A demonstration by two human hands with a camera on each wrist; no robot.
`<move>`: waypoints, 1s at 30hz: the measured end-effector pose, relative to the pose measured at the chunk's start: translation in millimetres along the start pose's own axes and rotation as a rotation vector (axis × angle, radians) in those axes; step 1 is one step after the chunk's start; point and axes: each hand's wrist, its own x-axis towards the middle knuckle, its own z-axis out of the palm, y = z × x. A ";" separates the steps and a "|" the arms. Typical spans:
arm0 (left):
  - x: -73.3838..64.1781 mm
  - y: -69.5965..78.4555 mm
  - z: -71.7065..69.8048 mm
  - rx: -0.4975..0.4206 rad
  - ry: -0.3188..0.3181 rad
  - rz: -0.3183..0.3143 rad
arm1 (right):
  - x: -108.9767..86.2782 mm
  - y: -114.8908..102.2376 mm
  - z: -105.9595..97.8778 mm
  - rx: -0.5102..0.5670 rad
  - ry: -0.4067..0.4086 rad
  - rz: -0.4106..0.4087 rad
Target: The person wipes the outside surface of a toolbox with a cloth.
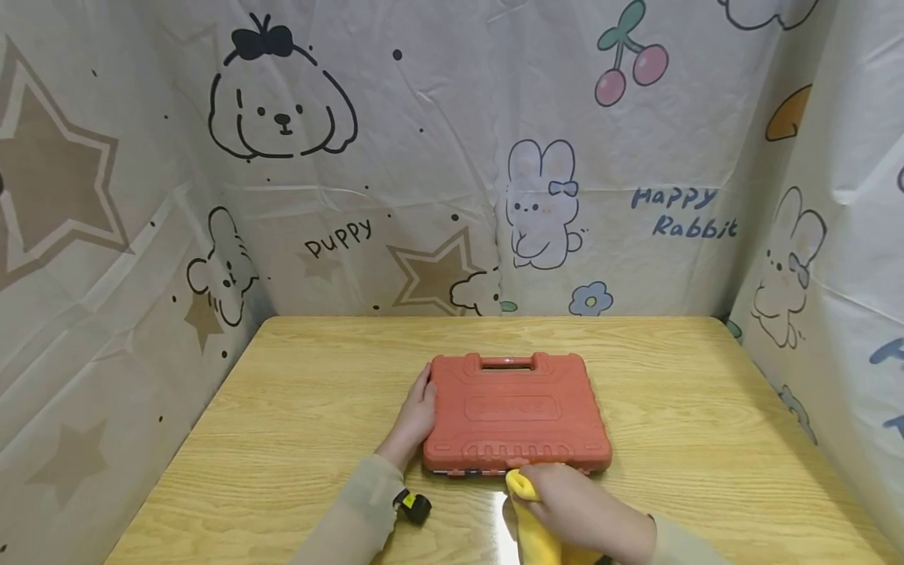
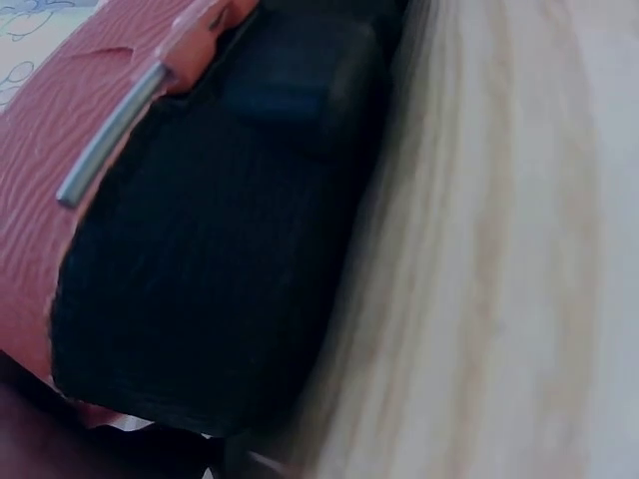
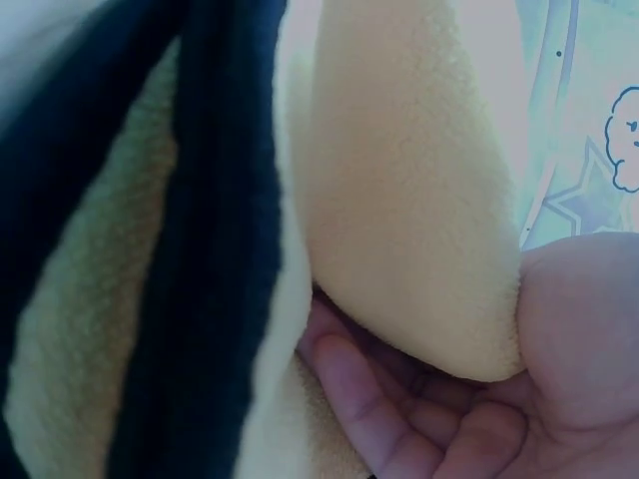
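A red plastic carrying case lies on the table, its handle at the far side and its latched edge toward me. My left hand rests along the case's left side, fingers extended. In the left wrist view, the red lid, a metal pin and the black lower part of the case show at close range. With my right hand I grip a folded yellow cloth at the case's front edge. The right wrist view shows fingers curled around the cloth, which has dark edging.
The wood-grain table extends on both sides of the case. A printed curtain encloses the back and sides. A small black device sits at the left wrist.
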 end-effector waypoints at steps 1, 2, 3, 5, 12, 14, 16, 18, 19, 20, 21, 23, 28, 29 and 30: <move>0.4 0.3 0.5 -0.003 -0.002 0.000 | 0.6 -0.2 0.3 0.001 0.000 -0.004; 0.7 0.3 0.9 -0.007 -0.003 -0.004 | 1.2 -0.2 0.6 0.001 0.001 -0.008; 1.2 0.7 1.3 -0.008 -0.003 -0.002 | 1.9 -0.2 1.0 0.002 0.003 -0.013; 2.5 0.9 2.0 -0.009 -0.001 0.000 | 3.6 -0.7 1.4 0.003 0.003 -0.021; 6.7 1.3 3.5 -0.012 0.004 -0.004 | 11.3 -5.7 3.9 0.008 -0.014 -0.024; 7.2 1.4 3.9 -0.007 0.005 0.002 | 13.7 -7.9 4.4 -0.006 -0.011 -0.036; 7.7 1.0 4.1 -0.003 0.004 0.006 | 16.1 -10.0 4.9 -0.032 -0.009 -0.046; 8.3 0.7 4.2 -0.002 0.003 0.012 | 18.9 -12.1 5.7 -0.053 -0.013 -0.050; 8.5 0.5 4.4 -0.002 0.002 0.014 | 20.3 -13.3 5.9 -0.059 -0.015 -0.050; 8.9 0.3 4.3 -0.002 0.002 0.015 | 21.8 -14.1 5.9 -0.061 -0.023 -0.046; 9.2 0.3 4.4 0.002 0.000 0.021 | 23.1 -15.3 6.0 -0.061 -0.030 -0.044; 9.6 0.1 4.2 0.004 0.001 0.022 | 26.0 -18.0 6.6 -0.051 -0.041 -0.045; 9.5 0.3 3.9 0.006 -0.003 0.008 | 32.3 -23.6 10.3 -0.085 -0.039 -0.077; 9.4 0.3 3.9 0.008 -0.003 0.007 | 33.5 -24.8 11.0 -0.095 -0.036 -0.086; 9.2 0.4 4.0 0.009 -0.004 0.004 | 34.8 -25.7 11.8 -0.102 -0.034 -0.094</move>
